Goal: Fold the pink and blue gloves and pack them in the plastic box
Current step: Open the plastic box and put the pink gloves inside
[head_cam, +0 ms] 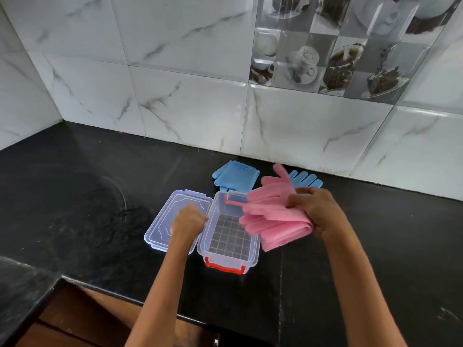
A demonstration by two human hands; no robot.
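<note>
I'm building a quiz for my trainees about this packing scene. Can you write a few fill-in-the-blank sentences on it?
1. The right hand holds the folded ____ gloves beside the plastic box.
2. The two ____ gloves lie on the counter near the tiled wall.
3. The clear lid lies to the ____ of the box, under the left hand.
4. The latch on the box's near end is ____.

Missing words: pink; blue; left; orange

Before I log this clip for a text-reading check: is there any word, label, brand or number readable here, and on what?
None can be read.
The clear plastic box, its lid, the pink gloves and the blue gloves show no lettering.
The picture tiles show cups and coffee beans, no words.
</note>
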